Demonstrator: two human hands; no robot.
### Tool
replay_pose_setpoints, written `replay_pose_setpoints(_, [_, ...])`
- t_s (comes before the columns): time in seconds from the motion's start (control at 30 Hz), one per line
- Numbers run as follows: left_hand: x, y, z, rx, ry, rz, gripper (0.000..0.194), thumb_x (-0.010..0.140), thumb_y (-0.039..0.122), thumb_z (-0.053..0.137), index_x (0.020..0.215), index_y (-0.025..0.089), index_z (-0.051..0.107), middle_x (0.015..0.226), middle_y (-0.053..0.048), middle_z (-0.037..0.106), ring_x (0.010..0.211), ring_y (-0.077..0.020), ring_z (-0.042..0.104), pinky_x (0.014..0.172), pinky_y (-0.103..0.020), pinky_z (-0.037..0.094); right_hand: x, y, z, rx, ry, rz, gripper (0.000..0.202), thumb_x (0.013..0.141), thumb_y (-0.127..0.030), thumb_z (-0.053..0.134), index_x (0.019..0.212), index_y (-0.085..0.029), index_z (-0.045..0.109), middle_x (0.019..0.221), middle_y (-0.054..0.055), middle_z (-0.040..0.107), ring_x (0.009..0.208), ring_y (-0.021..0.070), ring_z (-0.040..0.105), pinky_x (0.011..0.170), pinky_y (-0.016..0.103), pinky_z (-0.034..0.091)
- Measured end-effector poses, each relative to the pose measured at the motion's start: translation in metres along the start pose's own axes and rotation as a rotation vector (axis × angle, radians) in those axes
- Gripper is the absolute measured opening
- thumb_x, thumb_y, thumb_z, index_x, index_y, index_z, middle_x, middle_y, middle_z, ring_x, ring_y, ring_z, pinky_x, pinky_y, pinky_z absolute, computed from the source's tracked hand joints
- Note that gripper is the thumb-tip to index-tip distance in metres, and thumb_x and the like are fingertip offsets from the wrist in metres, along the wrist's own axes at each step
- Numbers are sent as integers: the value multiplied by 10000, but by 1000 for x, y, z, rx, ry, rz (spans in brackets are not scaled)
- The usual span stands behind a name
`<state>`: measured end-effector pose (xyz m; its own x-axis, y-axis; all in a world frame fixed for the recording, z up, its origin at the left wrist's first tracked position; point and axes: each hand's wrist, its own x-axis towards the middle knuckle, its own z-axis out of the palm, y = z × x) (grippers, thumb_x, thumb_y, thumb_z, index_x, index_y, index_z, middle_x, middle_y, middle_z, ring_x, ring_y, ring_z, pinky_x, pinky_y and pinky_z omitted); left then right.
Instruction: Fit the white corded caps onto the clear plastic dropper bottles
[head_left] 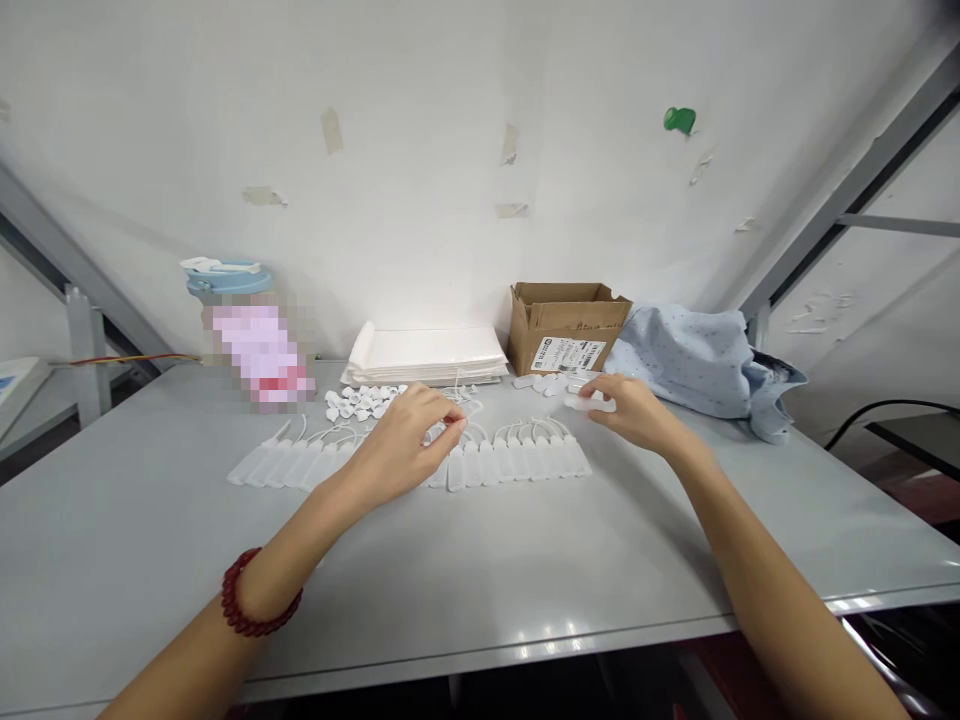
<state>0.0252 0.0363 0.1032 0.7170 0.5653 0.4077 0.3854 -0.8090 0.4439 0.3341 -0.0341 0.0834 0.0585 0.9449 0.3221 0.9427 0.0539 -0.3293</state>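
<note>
My left hand (416,435) is over the middle of a row of small translucent plastic tubes (517,460) with thin white loops at their tops. Its thumb and fingertips are pressed together, and whatever they may pinch is too small to make out. Farther right, my right hand (630,408) has its thumb and fingers closed around a translucent tube (581,403), which is slightly blurred. Several loose clear pieces (541,383) lie beside those fingers, in front of the box. Beyond my left hand sits a pile of small white caps (360,402). My left hand and wrist cover part of the row.
Along the wall stand a stack of white sheets or envelopes (431,352), an open cardboard box (559,335) and a crumpled light-blue cloth (679,360). A blue-lidded container (229,278) and a pixelated pink item (262,350) are at the left of the grey table (487,570).
</note>
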Motion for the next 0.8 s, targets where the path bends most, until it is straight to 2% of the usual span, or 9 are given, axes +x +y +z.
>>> replay_pose_setpoints(0.17, [0,7,5,-16,-53,48,195,901,274,435,819,219,603,839,-34,626,877,-223,502,744,-353,453,-8,-46,12,120,70,-159,159,803,-214,605,962,-212,616,1008,54,678,972,225,588,756,330,487])
replay_pose_setpoints(0.3, [-2,7,9,-55,-95,80,187,905,269,445,831,221,609,856,-34,619,909,-221,488,787,-360,447,-15,-67,26,306,110,-338,143,837,-194,602,980,-191,609,967,79,663,927,215,613,789,349,499])
replay_pose_setpoints(0.53, [-3,9,12,-70,-158,86,179,911,255,450,840,224,612,867,-32,614,915,-215,488,793,-348,448,-20,-75,32,352,128,-417,141,879,-203,554,1014,-210,594,968,90,643,886,218,630,753,367,523])
replay_pose_setpoints(0.8, [-4,11,14,-91,-157,88,187,912,235,428,808,224,582,841,-25,614,893,-211,502,782,-343,446,-24,-78,35,373,118,-436,201,886,-178,529,1075,-232,574,981,84,639,892,218,629,761,372,528])
